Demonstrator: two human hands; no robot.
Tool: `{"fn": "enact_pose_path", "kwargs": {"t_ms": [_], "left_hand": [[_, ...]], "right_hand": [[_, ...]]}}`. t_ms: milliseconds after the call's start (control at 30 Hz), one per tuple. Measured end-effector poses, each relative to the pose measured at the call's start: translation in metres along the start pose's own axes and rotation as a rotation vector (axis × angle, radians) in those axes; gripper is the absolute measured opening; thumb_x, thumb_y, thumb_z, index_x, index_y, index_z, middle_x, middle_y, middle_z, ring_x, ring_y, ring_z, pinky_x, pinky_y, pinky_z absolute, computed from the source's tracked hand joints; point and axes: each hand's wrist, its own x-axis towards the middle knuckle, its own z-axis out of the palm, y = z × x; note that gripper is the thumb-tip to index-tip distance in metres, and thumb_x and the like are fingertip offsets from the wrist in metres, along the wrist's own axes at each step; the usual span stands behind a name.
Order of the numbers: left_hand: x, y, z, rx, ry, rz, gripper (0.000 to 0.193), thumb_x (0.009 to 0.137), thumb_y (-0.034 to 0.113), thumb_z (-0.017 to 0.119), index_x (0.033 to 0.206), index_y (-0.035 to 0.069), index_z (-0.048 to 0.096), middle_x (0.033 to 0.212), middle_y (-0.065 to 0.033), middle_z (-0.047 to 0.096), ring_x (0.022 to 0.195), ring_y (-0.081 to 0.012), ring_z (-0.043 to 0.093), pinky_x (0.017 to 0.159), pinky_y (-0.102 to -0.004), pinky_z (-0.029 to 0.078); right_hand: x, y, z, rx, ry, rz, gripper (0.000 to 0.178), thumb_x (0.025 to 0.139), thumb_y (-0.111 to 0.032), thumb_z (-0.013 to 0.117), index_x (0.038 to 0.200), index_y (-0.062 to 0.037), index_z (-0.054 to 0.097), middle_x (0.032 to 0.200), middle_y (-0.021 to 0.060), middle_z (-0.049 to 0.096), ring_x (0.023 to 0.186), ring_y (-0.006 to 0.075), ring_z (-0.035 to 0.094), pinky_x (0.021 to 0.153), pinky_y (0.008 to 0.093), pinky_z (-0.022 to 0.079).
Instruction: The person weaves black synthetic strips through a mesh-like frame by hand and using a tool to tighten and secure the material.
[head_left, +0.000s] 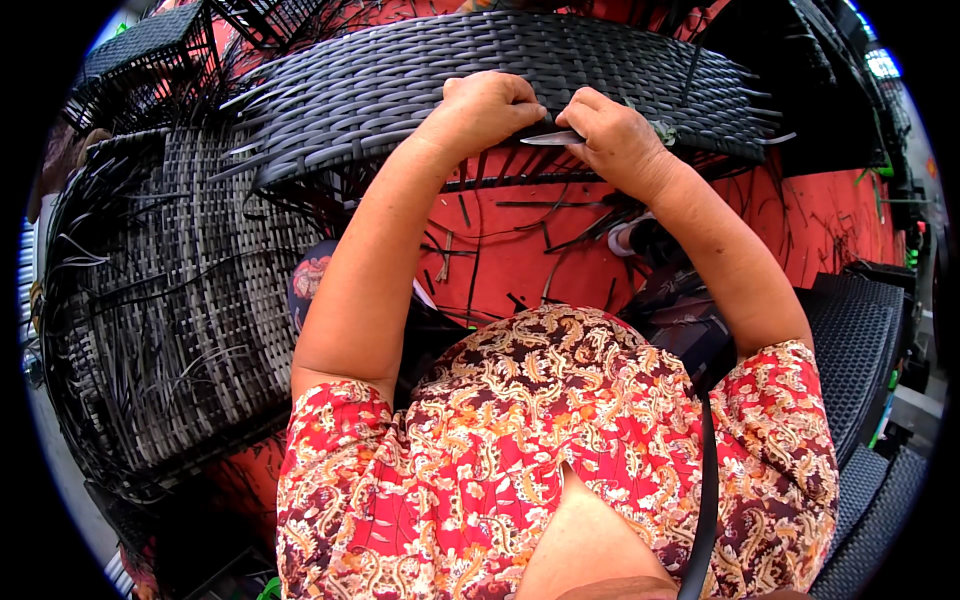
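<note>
A long dark grey woven wicker panel [400,75] lies across in front of me, with loose strand ends sticking out at both sides. My left hand [490,103] is closed at its near edge, fingers pinched together; whatever they pinch is too small to make out. Just to its right, my right hand [615,140] is closed around a knife. The knife's pointed blade [553,139] comes out of the fist toward the left, below the panel's edge. Its handle is hidden in the palm.
Left of me stands a large half-woven grey wicker piece [200,300] with many loose strands. Another dark woven piece [140,50] is at the far left. Strand scraps lie on the red floor [520,250]. Black woven panels [850,340] are stacked at the right.
</note>
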Motion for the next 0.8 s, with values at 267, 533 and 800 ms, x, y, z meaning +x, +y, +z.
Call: {"fn": "enact_pose_path", "kwargs": {"t_ms": [267,533,800], "left_hand": [[-0.005,-0.024,-0.011,-0.651,0.152,0.035,0.030,0.093,0.026,0.055,0.101,0.000,0.067,0.097,-0.0060,0.067,0.091,-0.0120,0.060,0.085,-0.0248,0.045],[-0.009,-0.033,-0.007,-0.417,0.151,0.107,0.021,0.088,0.020,0.062,0.097,0.002,0.068,0.099,-0.0054,0.065,0.097,-0.0142,0.059,0.087,-0.0265,0.045],[-0.011,-0.034,0.007,-0.078,0.216,0.322,0.018,0.071,0.007,0.073,0.089,0.008,0.069,0.106,-0.0054,0.061,0.102,-0.0205,0.057,0.088,-0.0306,0.045]], "right_hand": [[0.013,0.007,-0.009,-0.274,-0.216,-0.198,0.015,0.072,-0.008,0.062,0.082,-0.0040,0.051,0.083,0.0101,0.050,0.072,0.0257,0.060,0.062,0.0319,0.051],[0.012,0.018,-0.032,-0.454,-0.224,-0.379,0.011,0.074,-0.011,0.057,0.080,-0.0049,0.050,0.083,0.0083,0.050,0.073,0.0204,0.061,0.062,0.0279,0.051],[-0.006,0.012,-0.024,0.031,-0.107,-0.061,0.028,0.073,-0.013,0.069,0.096,-0.0074,0.054,0.093,0.0067,0.050,0.079,0.0277,0.060,0.068,0.0363,0.051]]}}
